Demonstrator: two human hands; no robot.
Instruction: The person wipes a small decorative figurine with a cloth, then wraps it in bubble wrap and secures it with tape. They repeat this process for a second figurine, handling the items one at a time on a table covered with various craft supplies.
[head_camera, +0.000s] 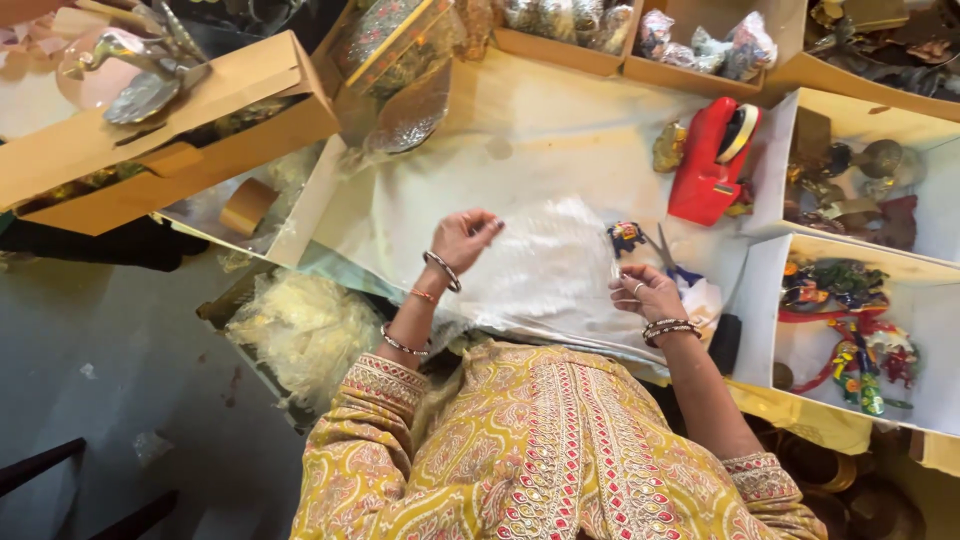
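Note:
A sheet of clear bubble wrap (555, 245) lies spread on the white table top (520, 140) in front of me. My left hand (462, 238) pinches its left edge, fingers curled on the plastic. On the sheet's right side, my right hand (645, 292) holds the near edge. Just beyond it lie a small blue painted figurine (626, 236) and a pair of scissors (668, 255) with blue handles. Both wrists carry bangles.
A red tape dispenser (712, 160) stands at right. White boxes (860, 330) of colourful ornaments sit at far right, cardboard boxes (180, 130) with metal pieces at upper left. A tape roll (248, 205) and a box of pale shredded filler (300, 335) are at left.

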